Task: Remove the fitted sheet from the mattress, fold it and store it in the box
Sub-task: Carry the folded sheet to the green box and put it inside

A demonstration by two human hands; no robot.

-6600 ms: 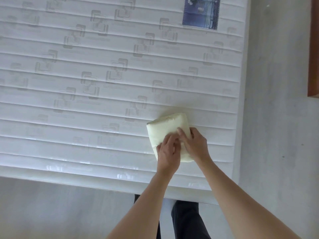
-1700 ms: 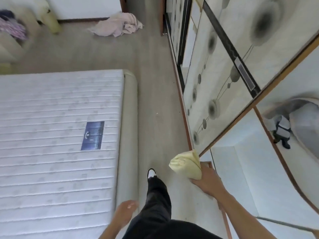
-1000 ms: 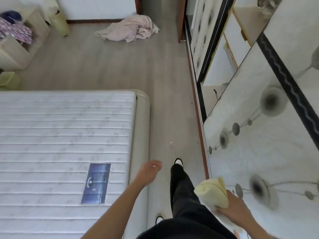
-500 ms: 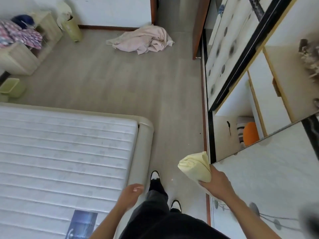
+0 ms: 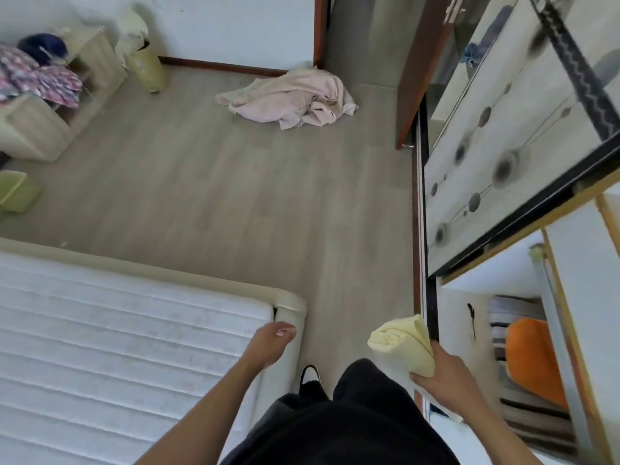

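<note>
The fitted sheet [image 5: 401, 344] is a tight pale yellow folded bundle. My right hand [image 5: 443, 374] grips its lower end, holding it up in the aisle beside the open wardrobe. My left hand [image 5: 270, 344] hangs free with relaxed fingers over the corner of the bare white mattress [image 5: 117, 347]. No box shows clearly; the open wardrobe compartment [image 5: 469, 317] at lower right holds stacked folded textiles and an orange item [image 5: 530, 360].
A pink crumpled cloth [image 5: 295, 99] lies on the grey floor ahead. A wooden door edge [image 5: 419, 72] and patterned sliding wardrobe door [image 5: 503, 135] line the right. At far left stand a bedside shelf [image 5: 43, 105], a green bin [image 5: 147, 68] and a green stool [image 5: 15, 196].
I have walked forward along the aisle carrying the bundle. The open wardrobe compartment has come closer at lower right, and my left hand has swung forward over the mattress corner.
</note>
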